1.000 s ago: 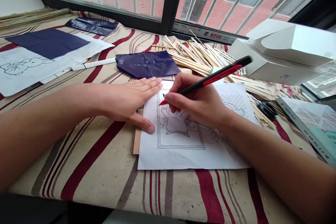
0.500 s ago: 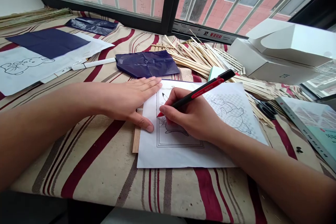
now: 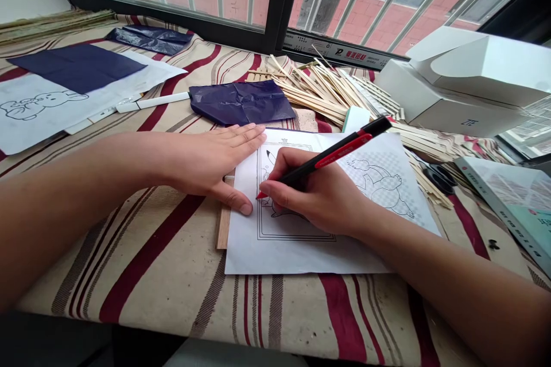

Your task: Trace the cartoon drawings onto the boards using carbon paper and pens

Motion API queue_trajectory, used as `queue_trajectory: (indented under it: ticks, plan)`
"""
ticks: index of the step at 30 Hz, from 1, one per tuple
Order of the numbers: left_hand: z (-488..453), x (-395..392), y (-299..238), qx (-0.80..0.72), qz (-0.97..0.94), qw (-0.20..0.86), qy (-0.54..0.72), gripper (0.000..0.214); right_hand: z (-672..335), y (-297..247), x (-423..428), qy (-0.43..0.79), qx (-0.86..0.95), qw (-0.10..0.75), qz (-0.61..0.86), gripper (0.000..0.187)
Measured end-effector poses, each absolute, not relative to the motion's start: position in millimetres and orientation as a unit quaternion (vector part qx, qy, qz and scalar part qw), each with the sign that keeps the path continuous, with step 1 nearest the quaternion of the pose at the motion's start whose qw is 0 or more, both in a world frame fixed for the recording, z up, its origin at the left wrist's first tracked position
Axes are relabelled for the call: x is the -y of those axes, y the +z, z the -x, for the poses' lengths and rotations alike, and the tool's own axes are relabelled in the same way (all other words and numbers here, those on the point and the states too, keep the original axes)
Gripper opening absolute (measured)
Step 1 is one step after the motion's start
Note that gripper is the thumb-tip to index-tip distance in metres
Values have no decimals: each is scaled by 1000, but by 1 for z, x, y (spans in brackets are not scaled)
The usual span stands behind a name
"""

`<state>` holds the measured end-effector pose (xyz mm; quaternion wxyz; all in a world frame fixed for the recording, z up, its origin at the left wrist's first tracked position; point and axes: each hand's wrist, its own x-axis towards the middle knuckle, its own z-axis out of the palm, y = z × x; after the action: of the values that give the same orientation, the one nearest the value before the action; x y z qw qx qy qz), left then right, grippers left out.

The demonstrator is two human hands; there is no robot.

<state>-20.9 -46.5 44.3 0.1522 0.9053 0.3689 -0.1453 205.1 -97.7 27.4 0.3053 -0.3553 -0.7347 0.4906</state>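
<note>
My right hand [image 3: 314, 192] grips a red-and-black pen [image 3: 336, 155], and its red tip touches a white printed sheet [image 3: 301, 255] at the left side of a framed cartoon line drawing. My fingers hide part of that figure. My left hand [image 3: 210, 166] lies flat with its fingers apart, its thumb and fingertips at the sheet's left edge. A thin wooden strip [image 3: 224, 221] sticks out from under the sheet beside my left thumb. A crumpled sheet of dark blue carbon paper [image 3: 241, 102] lies just beyond my left fingertips.
A striped cloth [image 3: 129, 292] covers the surface. Loose wooden sticks [image 3: 327, 92] lie beyond the sheet, with a white box [image 3: 465, 89] to the right. Black-handled scissors [image 3: 439, 179] and a book [image 3: 503, 206] sit at right. A rabbit outline sheet [image 3: 38, 106] lies at left, below a window.
The pen tip has moved down the left side of the drawing, and my right hand has moved down with it. My left hand has stayed in place.
</note>
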Motion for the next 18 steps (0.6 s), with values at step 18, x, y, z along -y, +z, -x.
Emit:
queue_trajectory:
  ticks: [18]
  plan:
    - [22,46,43,-364,-908,148,-142,137,-208,28,97,486,745,302,343,27]
